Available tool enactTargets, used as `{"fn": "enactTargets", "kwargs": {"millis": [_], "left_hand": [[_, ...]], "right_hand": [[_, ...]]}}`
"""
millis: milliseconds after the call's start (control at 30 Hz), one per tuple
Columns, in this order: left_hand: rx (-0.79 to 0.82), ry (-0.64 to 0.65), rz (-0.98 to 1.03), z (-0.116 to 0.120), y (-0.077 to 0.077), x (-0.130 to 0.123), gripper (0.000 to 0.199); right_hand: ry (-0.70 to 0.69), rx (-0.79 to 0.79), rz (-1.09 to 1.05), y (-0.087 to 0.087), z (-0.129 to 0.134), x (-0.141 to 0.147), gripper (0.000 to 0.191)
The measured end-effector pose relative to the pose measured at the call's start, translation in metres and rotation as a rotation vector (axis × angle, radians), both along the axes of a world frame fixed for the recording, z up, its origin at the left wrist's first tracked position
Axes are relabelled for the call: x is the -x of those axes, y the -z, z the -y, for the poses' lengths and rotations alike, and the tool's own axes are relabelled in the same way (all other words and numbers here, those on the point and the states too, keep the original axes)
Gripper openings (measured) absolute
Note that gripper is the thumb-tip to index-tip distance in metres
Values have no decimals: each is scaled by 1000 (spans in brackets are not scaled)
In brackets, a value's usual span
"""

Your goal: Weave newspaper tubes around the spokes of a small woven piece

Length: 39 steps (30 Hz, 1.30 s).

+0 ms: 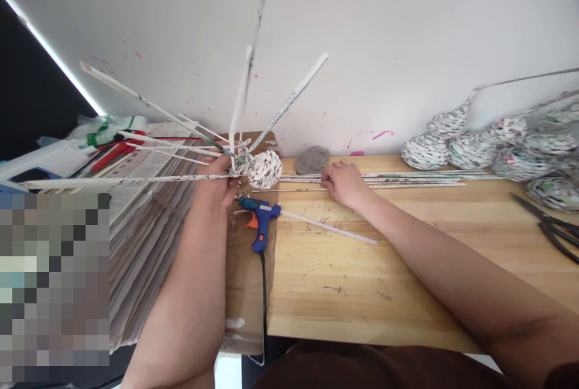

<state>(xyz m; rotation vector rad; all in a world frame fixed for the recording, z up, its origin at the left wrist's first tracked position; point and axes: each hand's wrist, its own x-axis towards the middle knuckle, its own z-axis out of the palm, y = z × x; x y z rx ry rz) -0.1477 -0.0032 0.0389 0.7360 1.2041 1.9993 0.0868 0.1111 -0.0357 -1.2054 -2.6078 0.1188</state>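
Observation:
My left hand (218, 179) is closed round a woven paper piece (265, 170), whose small rounded body points right while long paper tubes (289, 102) fan out upward and to the left. On the wooden table (325, 298), my right hand (342, 181) has its fingers bent together at a row of thin rolled paper sticks (407, 180) lying along the wall. A grey round lump (312, 160) is just behind my right fingers. Below the woven piece lies a blue glue gun (263, 223) with a clear glue stick (335, 229) sticking out to the right.
Several woven paper forms (425, 151) stand at the back right, near black scissors (552, 223). Stacked newspapers (154, 244) lie left, with red-handled pliers (113, 152) behind. Cardboard (244, 298) lies under the glue gun, whose cord runs over the front edge.

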Motion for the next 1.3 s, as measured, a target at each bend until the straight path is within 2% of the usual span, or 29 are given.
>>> {"fn": "enactTargets", "kwargs": {"millis": [300, 400, 533, 667, 800, 900, 1067, 1300], "left_hand": [[-15, -8, 3, -3, 6, 8, 26], [-19, -6, -9, -3, 7, 8, 27], [-41, -4, -40, -4, 9, 10, 27], [-47, 15, -79, -7, 15, 14, 29], [-79, 11, -100, -10, 19, 17, 28], [-68, 43, -111, -11, 21, 16, 29], [-34, 75, -104, -7, 18, 7, 32], [-25, 100, -101, -6, 16, 5, 34]], "right_hand": [[-31, -6, -40, 1, -1, -1, 12], [-25, -28, -86, -4, -3, -6, 19], [-44, -105, -192, -23, -7, -16, 29], [-85, -261, -195, -58, -4, -32, 30], [-58, -343, -222, -97, 14, -50, 24], [-97, -397, -336, -117, 33, -58, 23], [-176, -411, -340, -123, 51, -55, 25], [-203, -437, -301, -122, 49, -55, 27]]}}
